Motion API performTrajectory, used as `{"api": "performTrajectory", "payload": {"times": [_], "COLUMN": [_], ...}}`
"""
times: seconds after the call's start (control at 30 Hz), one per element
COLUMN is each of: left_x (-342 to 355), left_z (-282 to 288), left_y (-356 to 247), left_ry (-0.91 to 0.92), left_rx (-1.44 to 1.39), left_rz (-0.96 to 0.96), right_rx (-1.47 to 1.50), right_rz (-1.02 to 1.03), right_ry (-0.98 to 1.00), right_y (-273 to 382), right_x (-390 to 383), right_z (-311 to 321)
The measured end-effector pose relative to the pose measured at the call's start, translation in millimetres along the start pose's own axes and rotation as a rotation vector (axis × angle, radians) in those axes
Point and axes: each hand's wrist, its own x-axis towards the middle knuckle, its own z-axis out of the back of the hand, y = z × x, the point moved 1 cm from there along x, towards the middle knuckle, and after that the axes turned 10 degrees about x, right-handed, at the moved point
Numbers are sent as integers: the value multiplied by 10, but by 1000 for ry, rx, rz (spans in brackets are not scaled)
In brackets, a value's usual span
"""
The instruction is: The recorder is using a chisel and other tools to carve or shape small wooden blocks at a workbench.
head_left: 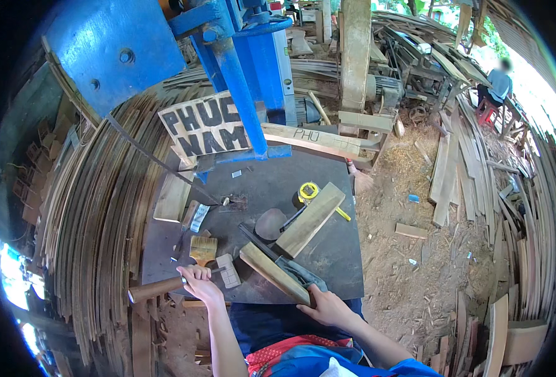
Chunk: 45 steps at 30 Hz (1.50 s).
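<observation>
My left hand (201, 284) is closed around a wooden-handled chisel (158, 289), near where its handle meets the metal. The handle points left, and the thin metal end reaches toward a pale scored block (229, 271). My right hand (323, 306) grips the near end of a wooden block (271, 271) lying slantwise at the table's front edge. Dark grey material (302, 271) lies along that block's right side, its kind unclear. A second wooden block (312, 220) rests farther back, beside a round grey disc (270, 224). Left of the scored block is a wide bristle brush (202, 249).
The dark metal table (328, 264) carries a yellow tape measure (308, 192). A blue bandsaw (246, 81) rises behind, its blade (158, 158) slanting to the tabletop. A lettered board (205, 122) leans there. Stacked planks (96, 207) crowd the left. A person (497, 85) sits far right.
</observation>
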Motion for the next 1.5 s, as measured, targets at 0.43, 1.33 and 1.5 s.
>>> {"api": "performTrajectory", "payload": {"times": [0.43,1.33,1.5], "left_x": [121,285,210], "left_z": [-263,-271,-335], "left_y": [37,-12,-72], "left_ry": [47,252,232], "left_rx": [-45,90,66], "left_rz": [12,33,72], "right_rx": [42,72,31], "right_rz": [9,-74,-23], "right_ry": [-56,5,-30], "right_y": [49,120,101], "right_x": [110,127,71], "right_z": [88,71,79]}}
